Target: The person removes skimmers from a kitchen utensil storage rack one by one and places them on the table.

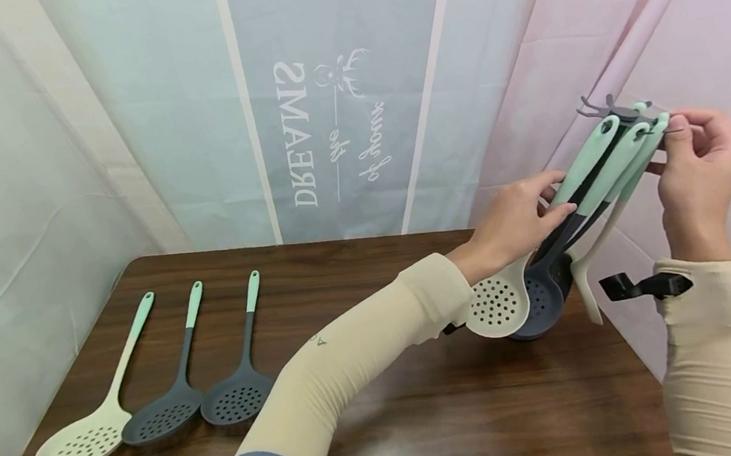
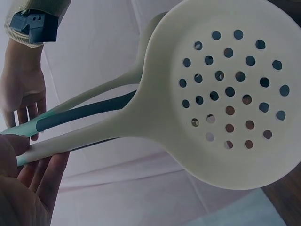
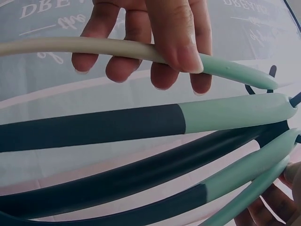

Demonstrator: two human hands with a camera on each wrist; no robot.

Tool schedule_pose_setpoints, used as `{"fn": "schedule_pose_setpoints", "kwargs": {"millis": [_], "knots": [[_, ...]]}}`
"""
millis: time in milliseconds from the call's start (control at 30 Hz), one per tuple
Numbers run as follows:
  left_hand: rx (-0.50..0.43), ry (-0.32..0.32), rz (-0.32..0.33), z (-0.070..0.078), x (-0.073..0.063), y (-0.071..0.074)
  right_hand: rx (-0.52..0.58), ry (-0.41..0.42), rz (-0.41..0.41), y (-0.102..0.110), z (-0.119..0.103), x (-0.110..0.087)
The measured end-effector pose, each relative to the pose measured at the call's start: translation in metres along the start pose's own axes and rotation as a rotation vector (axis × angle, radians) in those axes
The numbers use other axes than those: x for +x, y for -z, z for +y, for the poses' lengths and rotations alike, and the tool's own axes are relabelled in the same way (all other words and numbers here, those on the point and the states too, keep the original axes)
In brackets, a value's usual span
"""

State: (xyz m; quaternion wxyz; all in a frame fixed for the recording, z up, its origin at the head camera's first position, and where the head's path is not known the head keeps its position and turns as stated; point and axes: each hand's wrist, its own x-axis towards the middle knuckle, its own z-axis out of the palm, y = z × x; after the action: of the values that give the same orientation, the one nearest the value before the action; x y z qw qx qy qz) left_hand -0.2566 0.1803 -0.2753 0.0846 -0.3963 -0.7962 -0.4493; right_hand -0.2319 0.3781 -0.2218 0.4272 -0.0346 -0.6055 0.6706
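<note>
At the right, a dark rack [image 1: 621, 112] with curved hooks carries several hanging kitchen utensils with mint handle ends. My left hand [image 1: 521, 215] pinches the handle of a cream skimmer [image 1: 497, 307], thumb on one side and fingers on the other; its round perforated head fills much of the left wrist view [image 2: 230, 94]. Beside it hangs a dark grey skimmer [image 1: 542, 298], partly covered. My right hand [image 1: 700, 170] pinches a mint handle tip by the hooks, belonging to a cream utensil [image 1: 586, 286] seen edge-on; its kind cannot be told.
On the brown table [image 1: 385, 419], toward the left, lie a cream skimmer [image 1: 83, 442] and two dark grey perforated ones, the middle skimmer [image 1: 164, 416] and the right skimmer [image 1: 239, 399]. Printed curtains [image 1: 342, 7] hang behind the table and along its sides.
</note>
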Motion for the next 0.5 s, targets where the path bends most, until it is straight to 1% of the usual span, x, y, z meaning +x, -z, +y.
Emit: {"fn": "schedule_pose_setpoints", "kwargs": {"millis": [100, 333, 500], "knots": [[-0.001, -0.003, 0.018, -0.0004, -0.0009, -0.0015, 0.004, 0.0, 0.001, -0.0004, 0.0007, 0.0001], [-0.017, -0.01, 0.031, 0.0015, -0.0017, -0.0031, -0.047, 0.019, 0.006, 0.0, 0.0009, 0.0002], [-0.026, -0.002, 0.041, 0.002, -0.0028, -0.0038, -0.017, 0.01, 0.004, 0.0008, 0.0011, 0.0006]]}}
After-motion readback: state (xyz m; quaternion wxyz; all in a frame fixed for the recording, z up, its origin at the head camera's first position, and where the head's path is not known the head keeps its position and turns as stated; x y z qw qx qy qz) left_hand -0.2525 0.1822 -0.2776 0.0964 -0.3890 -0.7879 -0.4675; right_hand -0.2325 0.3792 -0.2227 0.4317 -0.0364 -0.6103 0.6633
